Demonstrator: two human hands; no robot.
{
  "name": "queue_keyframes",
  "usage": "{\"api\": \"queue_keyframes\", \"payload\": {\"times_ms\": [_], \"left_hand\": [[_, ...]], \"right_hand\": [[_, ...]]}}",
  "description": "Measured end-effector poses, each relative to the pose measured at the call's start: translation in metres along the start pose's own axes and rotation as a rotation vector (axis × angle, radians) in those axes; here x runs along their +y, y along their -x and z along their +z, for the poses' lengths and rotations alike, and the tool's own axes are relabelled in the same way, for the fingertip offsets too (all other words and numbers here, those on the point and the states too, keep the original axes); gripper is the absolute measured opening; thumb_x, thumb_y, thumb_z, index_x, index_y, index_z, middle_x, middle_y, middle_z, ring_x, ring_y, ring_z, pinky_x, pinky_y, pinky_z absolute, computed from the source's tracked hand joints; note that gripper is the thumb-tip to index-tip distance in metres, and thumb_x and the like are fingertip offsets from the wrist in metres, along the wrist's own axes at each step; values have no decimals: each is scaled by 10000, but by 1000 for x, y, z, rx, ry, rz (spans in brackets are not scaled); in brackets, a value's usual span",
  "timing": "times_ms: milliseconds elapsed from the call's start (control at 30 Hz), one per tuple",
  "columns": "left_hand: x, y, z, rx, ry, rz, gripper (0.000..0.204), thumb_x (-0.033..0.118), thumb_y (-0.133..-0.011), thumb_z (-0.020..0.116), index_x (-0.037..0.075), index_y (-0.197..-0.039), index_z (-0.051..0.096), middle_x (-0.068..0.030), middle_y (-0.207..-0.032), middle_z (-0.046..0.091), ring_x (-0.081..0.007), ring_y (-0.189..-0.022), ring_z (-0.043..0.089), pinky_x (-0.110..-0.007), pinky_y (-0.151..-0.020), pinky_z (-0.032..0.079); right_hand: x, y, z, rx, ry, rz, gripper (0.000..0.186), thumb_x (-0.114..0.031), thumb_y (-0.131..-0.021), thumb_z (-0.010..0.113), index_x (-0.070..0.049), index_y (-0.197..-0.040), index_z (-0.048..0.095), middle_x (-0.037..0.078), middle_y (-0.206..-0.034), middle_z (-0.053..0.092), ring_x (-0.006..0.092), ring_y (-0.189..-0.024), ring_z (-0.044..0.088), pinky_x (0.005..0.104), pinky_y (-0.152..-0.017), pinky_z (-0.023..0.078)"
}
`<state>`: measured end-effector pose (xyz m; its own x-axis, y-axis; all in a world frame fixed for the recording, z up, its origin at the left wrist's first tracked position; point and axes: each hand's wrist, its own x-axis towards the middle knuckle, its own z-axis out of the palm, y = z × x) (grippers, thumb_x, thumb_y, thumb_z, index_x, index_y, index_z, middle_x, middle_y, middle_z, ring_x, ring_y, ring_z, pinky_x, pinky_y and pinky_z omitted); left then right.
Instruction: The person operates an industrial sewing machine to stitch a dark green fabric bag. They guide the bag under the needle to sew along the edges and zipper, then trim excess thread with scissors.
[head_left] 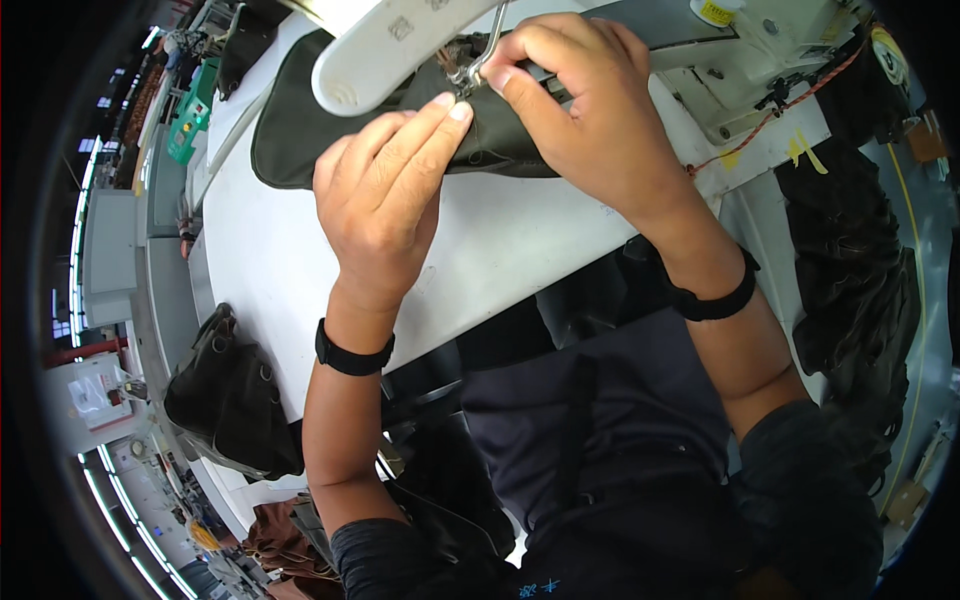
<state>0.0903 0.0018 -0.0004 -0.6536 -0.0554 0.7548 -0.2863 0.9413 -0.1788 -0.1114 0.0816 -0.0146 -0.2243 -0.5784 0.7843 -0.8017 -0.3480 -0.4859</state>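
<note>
A dark green piece of material (290, 120), a panel or a bag part, lies on the white table beneath a sewing machine's needle area (462, 72). My left hand (385, 190) reaches in from the left, its fingertips pressed together just beside the needle area, above the material. On the other side, my right hand (590, 110) brings thumb and forefinger together in a pinch next to the bent metal lever. What either set of fingertips holds is too small to make out. A thin loop of thread (480, 155) lies on the material below them.
A white rounded machine part (390, 50) overhangs the work from above. At the table's left edge sits a dark bag (235, 400). Dark material (850, 260) hangs at the right, near a red cord (800, 100). A yellow-labelled container (717, 11) stands at the top.
</note>
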Motion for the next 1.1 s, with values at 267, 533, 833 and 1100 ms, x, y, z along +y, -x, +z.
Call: {"api": "queue_keyframes", "payload": {"times_ms": [267, 533, 833, 1100], "left_hand": [[5, -8, -4, -20, 113, -52, 495, -141, -707, 731, 67, -1152, 793, -77, -1134, 804, -252, -979, 746, -345, -852, 506], [-5, -10, -6, -40, 109, -49, 479, -123, -723, 748, 79, -1155, 789, -67, -1136, 804, -251, -1012, 749, -355, -873, 519], [0, -7, -9, -78, 122, -99, 466, -104, -727, 772, 96, -1148, 793, -58, -1148, 810, -241, -1011, 748, -339, -879, 505], [1, -5, -6, -56, 125, -120, 497, -112, -703, 766, 110, -1147, 797, -49, -1143, 813, -238, -1010, 749, -336, -881, 502]], "right_hand": [[-1, 0, -3, -12, 21, 42, 65, -181, -963, 665, -133, -952, 707, 12, -1020, 684, 252, -1025, 616, 426, -1085, 343], [-9, -4, 0, -5, 25, 89, 53, -156, -956, 675, -112, -927, 686, 18, -1005, 675, 251, -1000, 609, 426, -1091, 348], [-6, -2, 1, 25, 22, 62, 38, -144, -942, 669, -129, -912, 687, 20, -993, 672, 255, -986, 607, 427, -1088, 352], [-7, -2, 1, 18, 30, 79, 29, -133, -939, 670, -123, -922, 691, 29, -987, 669, 259, -986, 607, 427, -1090, 346]]}}
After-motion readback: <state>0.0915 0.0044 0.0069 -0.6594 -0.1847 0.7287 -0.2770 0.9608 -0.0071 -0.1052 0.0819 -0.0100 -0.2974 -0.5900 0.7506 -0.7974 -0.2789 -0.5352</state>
